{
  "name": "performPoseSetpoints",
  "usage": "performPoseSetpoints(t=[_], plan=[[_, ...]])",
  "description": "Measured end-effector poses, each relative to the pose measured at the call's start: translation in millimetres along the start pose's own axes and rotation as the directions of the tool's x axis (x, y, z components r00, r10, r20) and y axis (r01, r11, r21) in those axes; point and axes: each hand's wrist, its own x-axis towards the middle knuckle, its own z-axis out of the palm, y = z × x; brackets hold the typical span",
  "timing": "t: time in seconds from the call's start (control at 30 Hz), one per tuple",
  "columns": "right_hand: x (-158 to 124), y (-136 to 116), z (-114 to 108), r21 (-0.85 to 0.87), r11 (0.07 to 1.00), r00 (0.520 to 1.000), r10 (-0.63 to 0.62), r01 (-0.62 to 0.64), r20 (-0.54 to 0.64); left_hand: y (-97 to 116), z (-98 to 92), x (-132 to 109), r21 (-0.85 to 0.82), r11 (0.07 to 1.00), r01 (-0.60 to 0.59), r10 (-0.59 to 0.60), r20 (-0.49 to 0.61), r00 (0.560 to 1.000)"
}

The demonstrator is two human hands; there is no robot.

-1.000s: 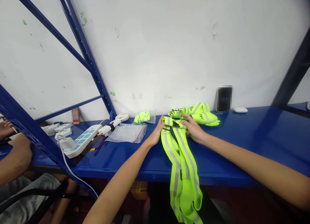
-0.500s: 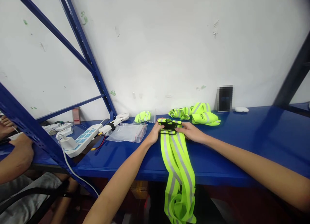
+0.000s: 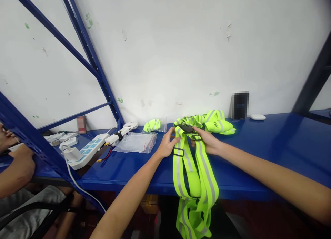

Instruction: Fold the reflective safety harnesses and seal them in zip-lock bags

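A neon-yellow reflective strap vest (image 3: 192,173) with grey stripes lies on the blue shelf (image 3: 258,153) and hangs over its front edge. My left hand (image 3: 167,146) pinches the left strap near its top. My right hand (image 3: 207,141) grips the right strap just below the black buckle (image 3: 186,128). Both hands hold the top of the vest slightly above the shelf. Behind them lies a pile of more folded yellow vests (image 3: 214,122).
Clear zip bags (image 3: 137,142), one bagged vest (image 3: 153,124), a small white fan (image 3: 126,128) and a white power strip (image 3: 86,150) lie to the left. A dark box (image 3: 240,104) and a white object (image 3: 258,117) stand by the wall. Another person's hands (image 3: 18,159) are at far left.
My hands lifted the vest's buckle end up and back from the shelf, and the straps spread apart into two loops. The hanging part shifted a little to the right.
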Motion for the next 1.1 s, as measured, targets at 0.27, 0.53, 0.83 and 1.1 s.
performPoseSetpoints(t=[0.27, 0.53, 0.83, 1.1], plan=[[-1.0, 9.7, 0.8, -0.091, 0.996, 0.993, -0.011, 0.021, 0.114, -3.9, 1.7, 5.9, -0.282, 0.958, 0.042, -0.061, -0.061, 0.996], [-3.9, -7.6, -5.3, -0.15, 0.956, 0.917, -0.185, 0.251, 0.354, -2.2, 3.2, 13.0, -0.3, 0.941, 0.155, -0.208, -0.152, 0.966], [14.7, -10.3, -19.5, -0.461, 0.7, 0.834, -0.507, 0.545, 0.218, 10.1, 6.7, 26.4, -0.415, 0.876, 0.245, -0.249, 0.045, 0.967], [12.8, -13.3, -17.9, -0.542, 0.642, 0.804, -0.584, 0.543, 0.113, -1.2, 22.1, 40.3, -0.307, 0.939, 0.154, -0.19, -0.09, 0.978]])
